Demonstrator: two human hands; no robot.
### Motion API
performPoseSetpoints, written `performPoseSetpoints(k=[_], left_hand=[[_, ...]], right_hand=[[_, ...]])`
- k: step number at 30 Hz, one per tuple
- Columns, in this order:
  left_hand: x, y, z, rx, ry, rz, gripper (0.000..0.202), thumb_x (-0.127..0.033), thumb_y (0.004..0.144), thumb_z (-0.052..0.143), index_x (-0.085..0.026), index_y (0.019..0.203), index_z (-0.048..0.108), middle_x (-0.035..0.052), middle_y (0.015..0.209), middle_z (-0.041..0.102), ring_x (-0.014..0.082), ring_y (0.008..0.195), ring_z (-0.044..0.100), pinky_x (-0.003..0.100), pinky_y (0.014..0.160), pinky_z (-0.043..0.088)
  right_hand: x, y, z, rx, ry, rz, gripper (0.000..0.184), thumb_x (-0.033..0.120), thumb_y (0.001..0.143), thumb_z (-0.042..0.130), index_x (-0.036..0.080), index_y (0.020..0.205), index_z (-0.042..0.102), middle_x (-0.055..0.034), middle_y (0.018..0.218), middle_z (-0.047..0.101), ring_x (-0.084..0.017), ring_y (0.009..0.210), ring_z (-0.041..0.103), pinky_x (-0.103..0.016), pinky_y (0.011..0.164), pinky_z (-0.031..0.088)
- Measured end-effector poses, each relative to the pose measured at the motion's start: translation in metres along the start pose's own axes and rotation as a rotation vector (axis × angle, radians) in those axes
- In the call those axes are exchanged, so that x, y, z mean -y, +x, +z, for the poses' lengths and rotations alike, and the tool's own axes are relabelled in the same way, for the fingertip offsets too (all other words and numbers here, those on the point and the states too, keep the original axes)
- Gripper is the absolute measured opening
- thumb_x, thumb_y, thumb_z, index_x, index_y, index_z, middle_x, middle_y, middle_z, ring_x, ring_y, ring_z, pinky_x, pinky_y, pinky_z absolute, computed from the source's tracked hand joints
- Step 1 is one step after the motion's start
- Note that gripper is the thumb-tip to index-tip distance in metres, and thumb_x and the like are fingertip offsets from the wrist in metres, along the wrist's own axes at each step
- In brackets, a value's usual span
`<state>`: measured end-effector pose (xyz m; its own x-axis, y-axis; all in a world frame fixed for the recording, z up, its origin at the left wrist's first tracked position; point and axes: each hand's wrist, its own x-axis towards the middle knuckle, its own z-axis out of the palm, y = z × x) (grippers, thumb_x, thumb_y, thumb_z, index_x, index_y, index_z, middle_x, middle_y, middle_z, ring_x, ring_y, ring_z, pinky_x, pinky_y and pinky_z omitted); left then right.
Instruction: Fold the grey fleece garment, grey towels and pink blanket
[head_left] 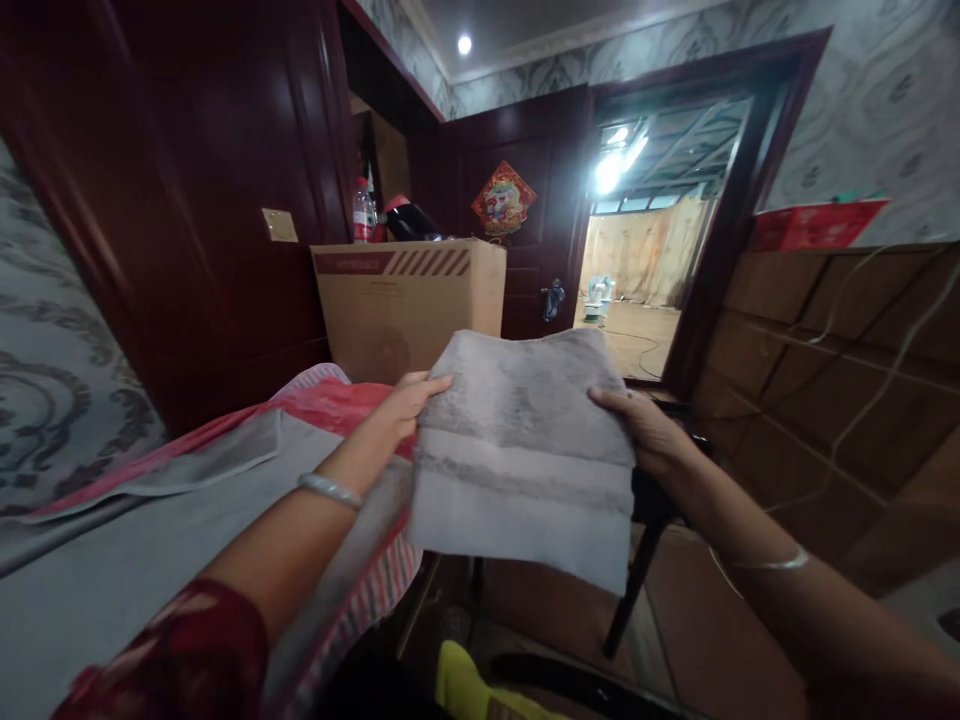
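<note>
A grey towel (525, 400) with a paler band hangs spread out in the air between my two hands. My left hand (409, 405) pinches its left edge, thumb on the near face. On the opposite edge, my right hand (641, 425) is closed the same way, its other fingers partly hidden behind the cloth. The lower part of the towel drops free over a dark chair-like frame (637, 570). To the left lies a larger grey cloth (150, 560) on a red and striped cover (330, 400), below my left forearm.
Ahead stands a large cardboard box (397, 300) with a bottle (364, 215) and a dark object on top. A dark red door (540, 250) stands by an open doorway. On the right, a red basket (817, 225) rests on stacked brown boxes (810, 380). Something yellow (457, 680) shows below.
</note>
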<state>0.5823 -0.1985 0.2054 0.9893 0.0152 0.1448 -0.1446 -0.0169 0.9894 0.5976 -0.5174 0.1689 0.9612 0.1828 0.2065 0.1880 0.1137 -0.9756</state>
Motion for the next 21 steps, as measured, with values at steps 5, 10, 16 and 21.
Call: performPoseSetpoints(k=[5,10,16,21], left_hand=[[0.024,0.077,0.071,-0.023,0.209,0.141,0.049,-0.043,0.078,0.069,-0.01,0.114,0.064,0.0172,0.11,0.072,0.0262,0.096,0.069,0.04,0.086,0.054],[0.068,0.092,0.106,0.044,0.442,0.231,0.049,-0.041,0.078,0.07,-0.019,0.121,0.064,0.0122,0.119,0.071,0.0283,0.116,0.061,0.043,0.105,0.042],[0.092,0.089,0.104,0.102,0.71,0.349,0.038,-0.037,0.089,0.055,-0.024,0.123,0.066,0.0086,0.126,0.068,0.0276,0.125,0.053,0.044,0.113,0.034],[0.091,0.089,0.106,0.109,0.82,0.411,0.042,-0.032,0.092,0.048,-0.018,0.129,0.061,0.0124,0.135,0.061,0.0259,0.128,0.051,0.041,0.113,0.035]], right_hand=[[0.008,0.04,-0.08,-0.274,-0.373,-0.133,0.06,0.051,0.075,0.067,0.014,0.122,0.062,-0.0155,0.1,0.073,-0.032,0.087,0.069,-0.049,0.077,0.055],[-0.039,0.04,-0.122,-0.384,-1.098,-0.337,0.065,0.059,0.084,0.056,0.021,0.136,0.057,-0.0151,0.12,0.067,-0.034,0.111,0.063,-0.048,0.094,0.05],[-0.068,0.024,-0.131,-0.314,-1.388,-0.498,0.05,0.055,0.094,0.043,0.026,0.131,0.062,-0.014,0.137,0.058,-0.034,0.123,0.055,-0.051,0.098,0.046],[-0.053,0.014,-0.102,-0.32,-1.563,-0.545,0.054,0.058,0.095,0.041,0.025,0.134,0.06,-0.0142,0.134,0.061,-0.037,0.125,0.051,-0.061,0.106,0.031]])
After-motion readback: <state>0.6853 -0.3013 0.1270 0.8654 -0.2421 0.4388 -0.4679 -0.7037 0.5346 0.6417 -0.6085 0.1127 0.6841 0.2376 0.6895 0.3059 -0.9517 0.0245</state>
